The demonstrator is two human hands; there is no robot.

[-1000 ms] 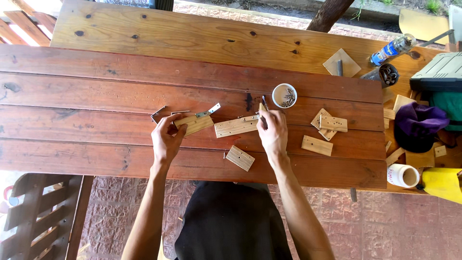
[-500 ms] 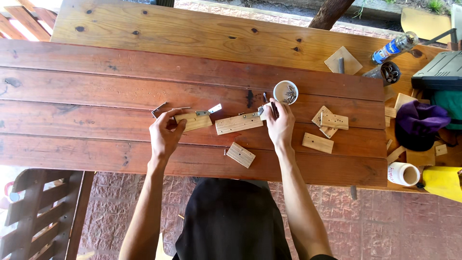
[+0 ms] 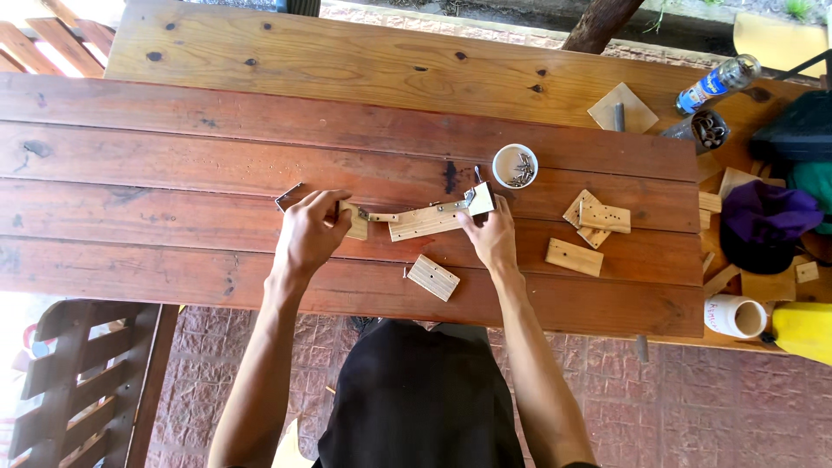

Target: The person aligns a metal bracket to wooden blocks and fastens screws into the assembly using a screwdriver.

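Wooden blocks joined by small metal hinges (image 3: 422, 218) lie in a short chain across the middle planks of the long wooden table (image 3: 173, 165), near the person's side. The left hand (image 3: 310, 232) curls over the chain's left end, fingers pinching the small end block, with a metal bracket (image 3: 289, 197) poking out just beyond the knuckles. The right hand (image 3: 491, 236) pinches the right end, where a pale square piece tilts up beside a thin dark tool; whether that tool is held I cannot tell.

The chain looks light and stiff in each block but floppy at the hinges, so it would likely sag or fold if lifted from one end; holding both ends, or the long middle block, seems the safer grip. The hinge edges may be sharp.

A white cup of screws (image 3: 515, 165) stands just beyond the right hand and could tip if brushed. A loose block (image 3: 432, 277) lies near the table's front edge, and a pile of drilled blocks (image 3: 594, 218) sits to the right. Left of the hands the planks offer open room; the right end is crowded with a purple cap (image 3: 763, 221), a bottle (image 3: 718, 83) and a white mug (image 3: 735, 315).
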